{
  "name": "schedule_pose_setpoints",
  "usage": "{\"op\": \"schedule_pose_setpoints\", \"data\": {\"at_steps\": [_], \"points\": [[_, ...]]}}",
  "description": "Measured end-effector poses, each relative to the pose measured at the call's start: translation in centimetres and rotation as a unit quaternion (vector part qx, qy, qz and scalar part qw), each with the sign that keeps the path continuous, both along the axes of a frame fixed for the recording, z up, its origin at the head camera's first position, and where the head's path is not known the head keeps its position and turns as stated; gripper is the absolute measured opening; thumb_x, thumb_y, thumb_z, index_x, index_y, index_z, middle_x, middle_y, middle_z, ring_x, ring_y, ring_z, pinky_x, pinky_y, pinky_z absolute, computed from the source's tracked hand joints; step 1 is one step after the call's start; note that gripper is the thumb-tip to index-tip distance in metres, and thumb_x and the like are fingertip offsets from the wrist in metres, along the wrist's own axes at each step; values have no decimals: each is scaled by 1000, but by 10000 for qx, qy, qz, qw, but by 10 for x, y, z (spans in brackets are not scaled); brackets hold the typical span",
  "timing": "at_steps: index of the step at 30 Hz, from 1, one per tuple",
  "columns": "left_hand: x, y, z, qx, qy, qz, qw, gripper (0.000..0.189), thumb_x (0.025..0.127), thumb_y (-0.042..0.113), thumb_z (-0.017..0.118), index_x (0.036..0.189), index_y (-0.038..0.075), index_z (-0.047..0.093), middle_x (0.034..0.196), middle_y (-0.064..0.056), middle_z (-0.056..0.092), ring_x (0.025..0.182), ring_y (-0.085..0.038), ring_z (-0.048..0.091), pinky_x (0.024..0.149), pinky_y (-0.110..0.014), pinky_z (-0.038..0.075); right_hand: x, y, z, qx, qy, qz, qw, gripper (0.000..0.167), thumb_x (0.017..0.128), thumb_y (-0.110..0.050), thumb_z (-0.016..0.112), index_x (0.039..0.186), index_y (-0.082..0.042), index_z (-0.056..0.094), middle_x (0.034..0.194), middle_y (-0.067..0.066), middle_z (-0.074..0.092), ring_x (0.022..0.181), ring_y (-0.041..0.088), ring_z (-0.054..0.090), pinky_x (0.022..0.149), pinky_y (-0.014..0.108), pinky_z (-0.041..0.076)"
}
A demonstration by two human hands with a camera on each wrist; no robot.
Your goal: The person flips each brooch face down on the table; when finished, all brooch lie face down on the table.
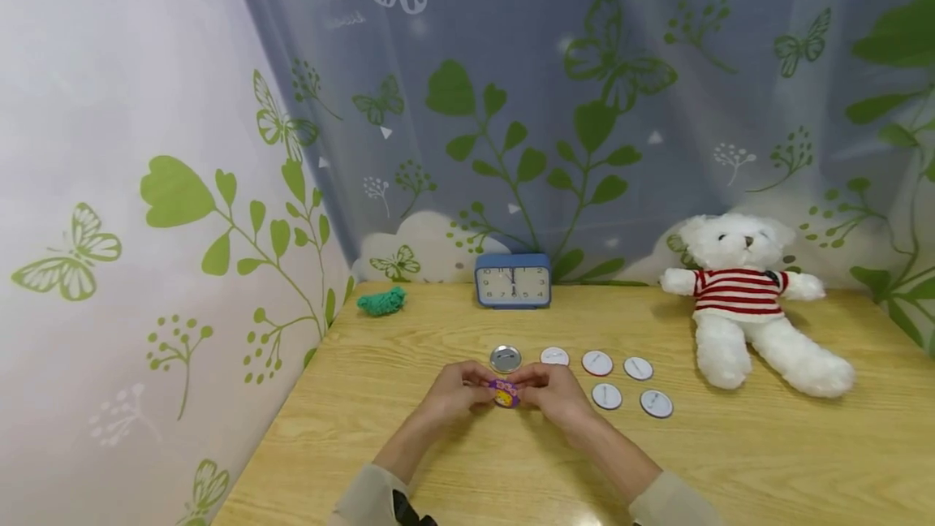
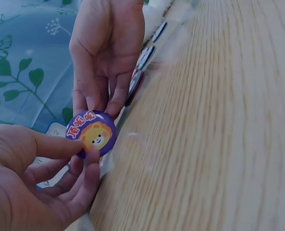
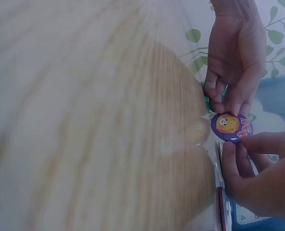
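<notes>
A round purple button badge (image 1: pixel 505 394) with a yellow lion face and pink lettering is held up between both hands, just above the table. My left hand (image 1: pixel 454 393) pinches its left edge between thumb and fingers. On the opposite edge, my right hand (image 1: pixel 554 393) pinches it the same way. The left wrist view shows the badge's printed front (image 2: pixel 95 134) with a thumb tip on it. Right behind the hands lies a silver-backed badge (image 1: pixel 506 359), pin side up. A white-backed badge (image 1: pixel 554 356) sits just beyond my right hand's fingers.
Several more badges lie face down to the right, among them a red-rimmed one (image 1: pixel 597 363) and a white one (image 1: pixel 657 403). A blue clock (image 1: pixel 514 281) stands at the back, a green crumpled item (image 1: pixel 382 301) left of it. A white teddy bear (image 1: pixel 743 299) sits at the right.
</notes>
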State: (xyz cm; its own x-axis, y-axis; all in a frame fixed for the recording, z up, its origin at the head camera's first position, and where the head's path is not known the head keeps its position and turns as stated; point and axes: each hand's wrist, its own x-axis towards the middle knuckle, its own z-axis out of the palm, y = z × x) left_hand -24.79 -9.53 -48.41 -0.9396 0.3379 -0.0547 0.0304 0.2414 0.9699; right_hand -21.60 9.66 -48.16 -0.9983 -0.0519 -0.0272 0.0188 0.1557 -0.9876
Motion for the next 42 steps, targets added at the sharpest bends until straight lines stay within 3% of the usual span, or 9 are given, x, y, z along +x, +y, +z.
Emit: {"op": "schedule_pose_setpoints", "data": {"at_steps": [6, 13, 23, 27, 31, 37, 42], "points": [[-2, -1, 3, 393, -385, -173, 9983, 14, 95, -7, 63, 108, -11, 67, 95, -16, 72, 77, -19, 71, 74, -33, 64, 0, 2, 2, -22, -7, 86, 10000, 21, 85, 12, 67, 104, 7, 75, 94, 13, 72, 83, 15, 63, 71, 24, 56], [-2, -2, 7, 593, -516, -41, 9969, 19, 104, 1, 55, 108, -13, 68, 96, -19, 73, 81, -22, 74, 80, -36, 65, -1, 1, 5, 150, 74, 135, 9998, 18, 85, 11, 68, 100, 4, 75, 92, 11, 71, 82, 15, 62, 71, 25, 53], [-2, -4, 7, 634, -496, 292, 9963, 18, 100, 2, 66, 109, -12, 72, 101, -16, 74, 89, -24, 75, 85, -37, 64, 0, -2, 4, 391, 194, -24, 9990, 11, 86, 8, 74, 93, -2, 76, 97, 6, 72, 92, 16, 65, 78, 28, 52], [-2, -5, 5, 720, -501, 347, 9955, 19, 97, -2, 67, 111, -14, 71, 110, -20, 72, 92, -24, 74, 87, -38, 63, 2, -2, 5, 346, 214, 146, 9991, 10, 87, 8, 73, 95, 2, 75, 101, 10, 74, 95, 20, 69, 80, 28, 54], [0, -5, 5, 514, -438, 418, 9968, 21, 94, -4, 69, 113, -11, 73, 116, -19, 72, 95, -20, 71, 88, -38, 63, 1, -2, 4, 392, 292, 303, 9983, 8, 87, 7, 74, 94, 4, 74, 99, 13, 76, 98, 24, 71, 82, 30, 54], [-1, -3, 1, 568, -309, 510, 9966, 27, 91, -6, 70, 118, -9, 72, 110, -17, 73, 93, -17, 68, 86, -37, 62, -1, -4, 2, 537, 407, 167, 9976, 9, 85, 7, 76, 93, 2, 74, 98, 9, 73, 97, 23, 68, 83, 30, 52], [-4, -3, -5, 769, -249, 517, 9954, 28, 91, -9, 68, 119, -12, 71, 104, -16, 74, 90, -16, 68, 84, -34, 62, -1, -3, 0, 492, 392, 162, 9979, 15, 85, 10, 74, 98, 2, 72, 97, 11, 71, 92, 22, 65, 76, 27, 52]]}}
